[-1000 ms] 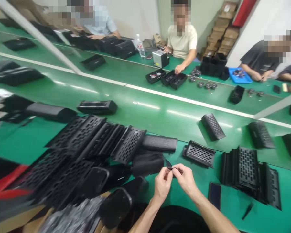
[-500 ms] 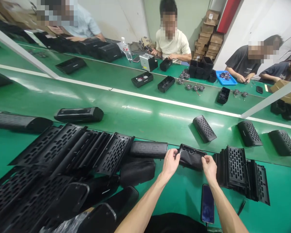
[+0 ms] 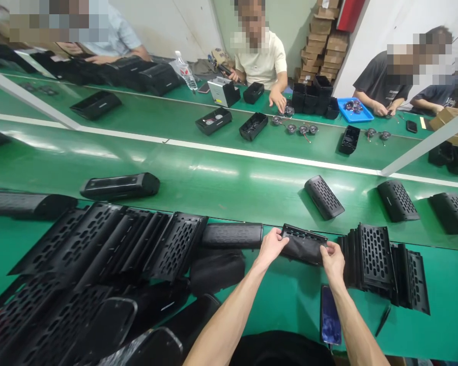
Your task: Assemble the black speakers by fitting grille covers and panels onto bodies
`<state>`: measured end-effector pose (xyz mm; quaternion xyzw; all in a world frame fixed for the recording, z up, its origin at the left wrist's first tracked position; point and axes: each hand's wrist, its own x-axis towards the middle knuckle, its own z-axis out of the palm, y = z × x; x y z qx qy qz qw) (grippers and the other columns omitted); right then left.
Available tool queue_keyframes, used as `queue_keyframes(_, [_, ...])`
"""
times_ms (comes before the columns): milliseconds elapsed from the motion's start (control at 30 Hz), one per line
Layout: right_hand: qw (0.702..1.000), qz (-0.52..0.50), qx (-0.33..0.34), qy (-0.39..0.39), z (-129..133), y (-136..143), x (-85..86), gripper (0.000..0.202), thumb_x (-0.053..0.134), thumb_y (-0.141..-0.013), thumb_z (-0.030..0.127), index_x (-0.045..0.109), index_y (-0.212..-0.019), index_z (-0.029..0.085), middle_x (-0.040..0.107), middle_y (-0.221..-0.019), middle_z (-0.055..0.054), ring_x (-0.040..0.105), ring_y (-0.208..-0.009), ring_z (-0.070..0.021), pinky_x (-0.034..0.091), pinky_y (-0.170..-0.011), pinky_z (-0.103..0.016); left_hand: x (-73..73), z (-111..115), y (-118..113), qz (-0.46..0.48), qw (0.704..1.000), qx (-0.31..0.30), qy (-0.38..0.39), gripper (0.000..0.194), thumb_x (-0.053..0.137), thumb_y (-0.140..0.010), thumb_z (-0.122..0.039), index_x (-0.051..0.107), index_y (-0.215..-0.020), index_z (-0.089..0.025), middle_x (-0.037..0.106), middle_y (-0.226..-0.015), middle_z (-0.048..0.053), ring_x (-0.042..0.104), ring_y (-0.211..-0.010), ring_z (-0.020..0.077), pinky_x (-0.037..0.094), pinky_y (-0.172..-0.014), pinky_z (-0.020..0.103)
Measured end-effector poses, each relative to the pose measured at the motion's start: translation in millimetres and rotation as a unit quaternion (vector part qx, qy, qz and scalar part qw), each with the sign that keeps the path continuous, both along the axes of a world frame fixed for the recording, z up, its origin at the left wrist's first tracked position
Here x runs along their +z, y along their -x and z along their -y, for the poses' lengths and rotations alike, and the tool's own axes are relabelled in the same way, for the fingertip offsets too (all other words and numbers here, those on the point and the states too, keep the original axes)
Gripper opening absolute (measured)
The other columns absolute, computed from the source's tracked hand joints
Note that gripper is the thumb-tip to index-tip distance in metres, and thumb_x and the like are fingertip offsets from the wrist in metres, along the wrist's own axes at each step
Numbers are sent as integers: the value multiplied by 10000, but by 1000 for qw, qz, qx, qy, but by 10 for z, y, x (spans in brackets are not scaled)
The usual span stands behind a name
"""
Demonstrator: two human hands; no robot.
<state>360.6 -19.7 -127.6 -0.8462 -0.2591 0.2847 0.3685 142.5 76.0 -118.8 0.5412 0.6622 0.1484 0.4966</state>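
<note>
The smooth green bench carries, near its far edge, a shallow, rectangular, black plastic-looking slotted panel. A thin, wrinkled, matte black cloth-like sheet covers much of it. The left hand has its fingers pinched on the panel's left end; the right hand pinches its right end. Small slots show along the panel's far rim.

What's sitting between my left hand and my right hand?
In the head view, a black panel with holes spans the stretch between your left hand and right hand, with a dark sheet over part of it.
</note>
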Motion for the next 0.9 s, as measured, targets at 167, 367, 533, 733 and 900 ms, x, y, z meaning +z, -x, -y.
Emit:
queue_keyframes(167, [995,-72,-8,-68,-52,57,121,565,721,-631,598,676,-1017,188,752,-871,-86,707,-841,-289,546,-815,-413,-3,-32,1,43,998,34,0,264,797,-727,-258,693,-961,-190,745,-878,48,692,-850,223,480,-775,301])
queue_keyframes(367, [973,-193,22,-125,-18,97,413,543,770,-659,614,682,-999,200,781,-922,-76,715,-785,-243,569,-727,-358,198,-7,172,148,987,56,3,318,791,-716,-341,695,-979,-189,599,-631,-52,580,-607,160,429,-619,270])
queue_keyframes(533, [963,-241,49,-109,180,117,660,460,874,-647,551,722,-908,205,755,-794,-34,611,-588,-177,439,-504,-275,443,296,383,253,964,72,28,364,762,-725,-501,645,-881,-193,485,-613,-78,421,-500,96,321,-476,225])
queue_keyframes(733, [955,-269,67,-105,348,242,742,467,886,-637,596,717,-847,214,739,-756,-27,631,-651,-204,497,-597,-305,550,700,515,322,937,120,54,446,797,-690,-562,627,-860,-186,531,-698,-42,449,-584,97,307,-482,196])
queue_keyframes(900, [955,-270,71,-99,410,334,733,479,882,-638,618,696,-818,215,716,-722,-11,594,-613,-185,473,-576,-293,541,854,577,355,920,159,53,499,822,-662,-603,633,-849,-180,622,-781,6,558,-695,135,450,-623,238])
